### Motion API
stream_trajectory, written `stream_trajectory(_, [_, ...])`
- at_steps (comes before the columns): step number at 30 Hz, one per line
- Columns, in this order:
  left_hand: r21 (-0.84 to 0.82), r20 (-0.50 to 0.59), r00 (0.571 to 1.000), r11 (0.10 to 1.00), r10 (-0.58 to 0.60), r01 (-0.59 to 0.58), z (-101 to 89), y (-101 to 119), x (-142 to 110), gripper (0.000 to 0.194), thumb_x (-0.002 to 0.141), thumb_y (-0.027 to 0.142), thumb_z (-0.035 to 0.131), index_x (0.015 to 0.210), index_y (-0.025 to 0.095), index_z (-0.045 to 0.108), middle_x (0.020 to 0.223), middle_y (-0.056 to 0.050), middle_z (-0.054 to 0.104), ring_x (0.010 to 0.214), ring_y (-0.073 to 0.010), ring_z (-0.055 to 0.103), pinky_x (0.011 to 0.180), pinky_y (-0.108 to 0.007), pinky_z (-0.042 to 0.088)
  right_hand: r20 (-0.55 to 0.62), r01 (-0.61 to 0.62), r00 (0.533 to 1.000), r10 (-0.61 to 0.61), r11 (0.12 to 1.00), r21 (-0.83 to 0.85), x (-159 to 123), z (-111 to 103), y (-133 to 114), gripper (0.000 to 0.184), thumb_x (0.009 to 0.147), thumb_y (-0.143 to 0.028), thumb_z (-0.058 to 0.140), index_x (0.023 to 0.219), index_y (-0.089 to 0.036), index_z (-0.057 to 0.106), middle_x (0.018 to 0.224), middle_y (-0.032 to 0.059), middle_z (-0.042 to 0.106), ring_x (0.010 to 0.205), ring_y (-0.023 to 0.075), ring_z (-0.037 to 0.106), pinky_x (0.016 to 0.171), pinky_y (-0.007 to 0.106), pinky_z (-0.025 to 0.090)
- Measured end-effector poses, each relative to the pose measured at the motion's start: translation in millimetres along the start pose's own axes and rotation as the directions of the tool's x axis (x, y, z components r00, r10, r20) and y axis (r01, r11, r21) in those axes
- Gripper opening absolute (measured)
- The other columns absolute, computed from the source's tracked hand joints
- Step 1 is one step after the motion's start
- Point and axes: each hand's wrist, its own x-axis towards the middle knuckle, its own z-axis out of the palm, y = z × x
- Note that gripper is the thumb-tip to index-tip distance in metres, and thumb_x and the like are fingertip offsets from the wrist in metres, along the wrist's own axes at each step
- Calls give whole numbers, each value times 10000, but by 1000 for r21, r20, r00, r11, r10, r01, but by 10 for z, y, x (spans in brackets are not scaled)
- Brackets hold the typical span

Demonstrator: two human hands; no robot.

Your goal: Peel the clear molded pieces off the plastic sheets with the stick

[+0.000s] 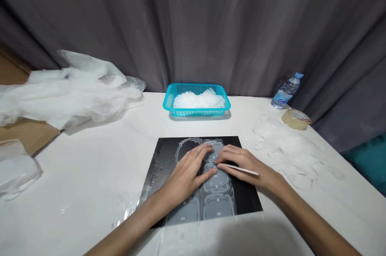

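Observation:
A clear plastic sheet with moulded rounded-square shapes [218,205] lies on a black board [249,199] in front of me. My left hand [189,169] rests flat on the sheet, fingers stretched and thumb apart. Just to its right, my right hand [239,161] grips a thin, white, pen-like tool [243,170]. The tool's back end points toward my right wrist; its tip is at the sheet and too small to make out. Part of the sheet lies under my left hand and forearm, and its near end hangs past the board onto the white table [99,183].
At the back stands a turquoise basket [197,113] with white, filmy scraps. White sheeting [81,95] is heaped over cardboard [30,133] at left. On the right are a water bottle [287,91], a tape roll [296,119] and loose clear scraps [295,149]. A grey curtain [196,27] hangs behind.

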Motion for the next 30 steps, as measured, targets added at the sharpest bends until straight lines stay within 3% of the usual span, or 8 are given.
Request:
stream_trajectory(8, [-5, 13, 1000, 1000, 6, -6, -31, 21, -11, 492, 1046, 461, 624, 1481, 269, 495, 1611, -98, 518, 1484, -314, 498, 1229, -519, 413, 18, 19, 1000, -18, 993, -113, -58, -14, -39, 148, 1102, -238, 506, 1078, -238, 651, 1067, 56, 706, 968, 210, 678, 864, 333, 547])
stream_trajectory(17, [-27, -13, 1000, 999, 21, -22, -17, 18, -20, 564, 1045, 484, 618, 1546, 297, 437, 1599, -105, 534, 1489, -319, 497, 1237, -524, 400, -52, 132, 986, -158, 930, -342, -49, 269, 203, 243, 1051, -186, 568, 1267, -253, 657, 1223, 108, 713, 1125, 266, 697, 962, 408, 586])
stream_trajectory(21, [12, -10, 999, 999, -31, 31, 24, -41, -24, 743, 1033, 529, 618, 1647, 289, 277, 1726, -150, 333, 1599, -343, 309, 1260, -540, 352, -59, 170, 977, -207, 909, -381, -87, 388, 213, 332, 1031, -143, 570, 1350, -219, 625, 1271, 148, 710, 1143, 286, 697, 994, 453, 584])
stream_trajectory(23, [40, 2, 997, 997, -73, 73, 40, -71, -18, 887, 1025, 561, 614, 1697, 260, 120, 1768, -185, 197, 1631, -359, 189, 1270, -552, 325, -172, 124, 969, -178, 949, -288, -39, 331, 236, 282, 1003, -156, 608, 1266, -232, 677, 1220, 121, 739, 1102, 268, 708, 974, 410, 590])
stream_trajectory(25, [61, 20, 995, 993, -101, 100, 49, -94, -9, 1002, 1020, 594, 600, 1708, 227, -30, 1776, -213, 113, 1635, -375, 122, 1271, -564, 312, -435, -12, 899, -59, 987, -159, 87, 95, 330, 154, 1003, -235, 605, 1105, -243, 720, 1067, 75, 763, 1008, 244, 718, 922, 369, 596])
stream_trajectory(26, [69, 31, 994, 992, -106, 104, 52, -103, -6, 1029, 1020, 609, 587, 1706, 218, -73, 1776, -219, 89, 1634, -381, 107, 1271, -567, 307, -582, -94, 813, 13, 990, -109, 172, -92, 406, 153, 1016, -294, 575, 1027, -238, 716, 964, 59, 750, 940, 238, 713, 884, 362, 596])
stream_trajectory(29, [94, 46, 994, 991, -99, 95, 52, -123, -8, 1023, 1027, 643, 543, 1706, 217, -94, 1774, -216, 71, 1630, -384, 106, 1276, -570, 293, -792, -239, 596, 131, 971, -19, 409, -776, 666, 343, 1074, -349, 369, 1002, -197, 668, 903, 75, 704, 912, 249, 691, 876, 407, 573])
stream_trajectory(30, [98, 43, 995, 991, -91, 86, 50, -129, -13, 1015, 1029, 650, 532, 1707, 221, -90, 1773, -218, 79, 1629, -383, 113, 1276, -572, 291, -820, -264, 549, 161, 964, 13, 452, -972, 725, 338, 1063, -374, 383, 1001, -193, 661, 884, 67, 700, 888, 248, 691, 857, 403, 572])
